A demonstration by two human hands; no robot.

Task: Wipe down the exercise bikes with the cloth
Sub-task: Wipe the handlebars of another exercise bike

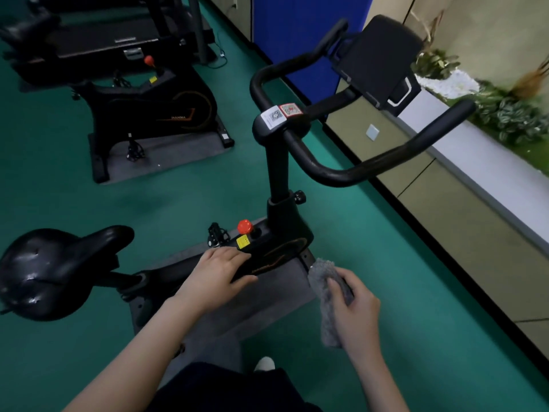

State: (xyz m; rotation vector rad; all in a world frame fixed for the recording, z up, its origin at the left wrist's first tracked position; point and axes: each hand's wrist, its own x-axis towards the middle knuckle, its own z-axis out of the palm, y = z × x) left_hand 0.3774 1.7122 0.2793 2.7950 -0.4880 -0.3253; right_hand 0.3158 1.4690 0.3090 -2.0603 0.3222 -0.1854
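A black exercise bike (279, 185) stands right in front of me, with curved handlebars (386, 162), a red knob (244, 226) and a black saddle (53, 272) at the left. My left hand (217, 278) rests flat on the bike's frame just below the red knob, fingers straight. My right hand (356, 310) grips a grey fluffy cloth (323, 292), held beside the frame's right side, apart from the bike. A second black exercise bike (154, 108) stands farther back at the left.
Each bike sits on a grey mat (267, 304) on green floor. A treadmill (104, 40) stands at the far left. A beige cabinet wall with a white ledge (475, 162) and plants (511, 114) runs along the right. A blue panel (297, 34) stands behind the handlebars.
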